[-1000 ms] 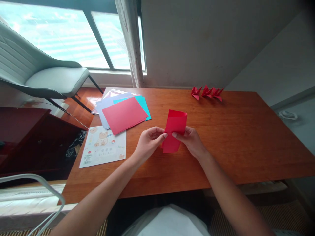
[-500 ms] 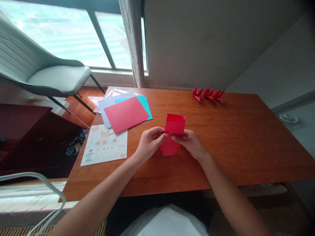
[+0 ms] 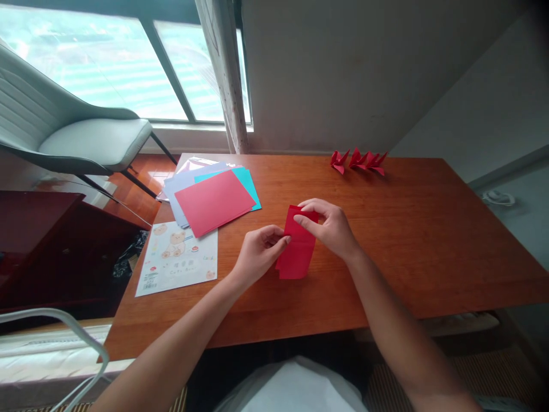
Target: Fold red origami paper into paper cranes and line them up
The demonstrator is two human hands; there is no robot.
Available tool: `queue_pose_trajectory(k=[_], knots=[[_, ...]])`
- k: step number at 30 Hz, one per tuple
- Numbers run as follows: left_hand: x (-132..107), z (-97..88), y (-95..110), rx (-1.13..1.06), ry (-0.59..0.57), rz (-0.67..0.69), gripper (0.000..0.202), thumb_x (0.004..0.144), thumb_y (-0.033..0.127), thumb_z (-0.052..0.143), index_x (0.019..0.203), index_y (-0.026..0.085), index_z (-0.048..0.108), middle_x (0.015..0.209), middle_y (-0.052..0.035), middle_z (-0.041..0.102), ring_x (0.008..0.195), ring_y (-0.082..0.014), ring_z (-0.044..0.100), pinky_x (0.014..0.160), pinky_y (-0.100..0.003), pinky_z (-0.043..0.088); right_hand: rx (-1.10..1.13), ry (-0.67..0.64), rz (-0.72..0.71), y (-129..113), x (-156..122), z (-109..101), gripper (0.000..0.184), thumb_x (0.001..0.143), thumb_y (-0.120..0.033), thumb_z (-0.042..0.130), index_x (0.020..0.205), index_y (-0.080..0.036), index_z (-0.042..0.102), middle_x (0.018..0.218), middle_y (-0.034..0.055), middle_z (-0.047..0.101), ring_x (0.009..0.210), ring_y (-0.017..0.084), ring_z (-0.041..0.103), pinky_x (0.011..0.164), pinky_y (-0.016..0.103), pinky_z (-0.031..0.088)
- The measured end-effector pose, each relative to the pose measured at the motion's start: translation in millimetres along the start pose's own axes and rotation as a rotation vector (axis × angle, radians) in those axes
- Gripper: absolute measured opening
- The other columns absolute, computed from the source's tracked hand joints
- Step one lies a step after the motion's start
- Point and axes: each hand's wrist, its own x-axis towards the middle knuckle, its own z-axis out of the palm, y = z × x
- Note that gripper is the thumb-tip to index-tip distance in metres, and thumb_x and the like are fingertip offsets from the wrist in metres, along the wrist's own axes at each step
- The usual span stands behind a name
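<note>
A folded sheet of red paper (image 3: 297, 254) is held up over the table between my two hands. My left hand (image 3: 262, 249) pinches its left edge, thumb in front. At the upper right corner my right hand (image 3: 328, 226) grips the top fold, with the thumb on the near face and the fingers behind. The sheet's lower end hangs free, its layers slightly offset at the bottom left. Several red sheets (image 3: 214, 200) lie left of my hands, over turquoise paper (image 3: 253, 186) and pale lavender paper (image 3: 171, 186).
A wooden table (image 3: 412, 246) spreads under my hands. Three folded red paper cranes (image 3: 358, 160) stand near its back edge. A white sheet with a bear print (image 3: 175, 263) lies at the left. Beyond the table are a grey chair (image 3: 94, 140) and a curtain (image 3: 223, 74).
My right hand has moved up from the paper's right side to its top edge. The rounded, open top loop now looks pressed flatter. My left hand keeps its pinch on the left edge.
</note>
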Motion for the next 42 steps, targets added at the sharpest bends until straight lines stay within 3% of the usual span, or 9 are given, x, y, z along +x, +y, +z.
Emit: queue_pose_trajectory(k=[6, 14, 28, 34, 39, 42], knots=[[0.6, -0.1, -0.2, 0.011, -0.025, -0.014, 0.023, 0.080, 0.038, 0.072, 0.080, 0.016, 0.066, 0.072, -0.0034, 0.066, 0.066, -0.0146, 0.059, 0.060, -0.024, 0.047, 0.097, 0.068, 0.072, 10.1, -1.7, 3.2, 0.017, 0.083, -0.039, 0.071, 0.081, -0.023, 0.069, 0.095, 0.0054, 0.072, 0.091, 0.023, 0.066, 0.084, 0.036, 0.051], [-0.8, -0.1, 0.6, 0.019, -0.046, -0.008, 0.018, 0.083, 0.034, 0.070, 0.081, 0.016, 0.067, 0.075, -0.0042, 0.068, 0.068, -0.0151, 0.061, 0.062, -0.024, 0.048, 0.277, 0.100, 0.151, 12.8, -4.0, 3.5, 0.015, 0.080, -0.036, 0.074, 0.082, -0.023, 0.067, 0.098, 0.0049, 0.072, 0.093, 0.023, 0.067, 0.085, 0.037, 0.054], [-1.3, -3.2, 8.5, -0.013, 0.024, 0.012, 0.016, 0.083, 0.031, 0.071, 0.085, 0.016, 0.068, 0.083, -0.0055, 0.071, 0.074, -0.0159, 0.063, 0.066, -0.024, 0.049, 0.357, 0.111, 0.187, 10.0, -5.2, 0.2, 0.019, 0.075, -0.037, 0.079, 0.082, -0.024, 0.067, 0.091, 0.0033, 0.071, 0.087, 0.020, 0.066, 0.082, 0.036, 0.054], [2.7, -6.2, 2.9, -0.070, -0.008, -0.066, 0.020, 0.080, 0.035, 0.074, 0.083, 0.015, 0.069, 0.082, -0.0046, 0.070, 0.074, -0.0151, 0.061, 0.066, -0.023, 0.048, 0.504, 0.247, 0.253, 18.6, -4.3, -0.7, 0.019, 0.074, -0.035, 0.081, 0.083, -0.025, 0.067, 0.084, -0.0007, 0.069, 0.076, 0.015, 0.064, 0.071, 0.029, 0.053], [5.3, -11.2, 8.5, -0.233, 0.185, -0.145, 0.027, 0.072, 0.038, 0.082, 0.081, 0.017, 0.068, 0.077, -0.0015, 0.070, 0.067, -0.0128, 0.061, 0.059, -0.021, 0.045, 0.567, 0.286, 0.293, 22.6, -5.5, -2.8, 0.019, 0.072, -0.032, 0.081, 0.080, -0.025, 0.065, 0.081, -0.0016, 0.069, 0.073, 0.014, 0.064, 0.071, 0.029, 0.053], [6.4, -14.8, 12.3, -0.365, 0.285, -0.133, 0.029, 0.070, 0.040, 0.084, 0.084, 0.018, 0.071, 0.080, -0.0016, 0.072, 0.070, -0.0140, 0.065, 0.064, -0.022, 0.049, 0.513, 0.265, 0.264, 22.2, -7.4, -3.0, 0.017, 0.074, -0.029, 0.080, 0.079, -0.024, 0.065, 0.079, -0.0017, 0.068, 0.073, 0.014, 0.063, 0.070, 0.027, 0.052]])
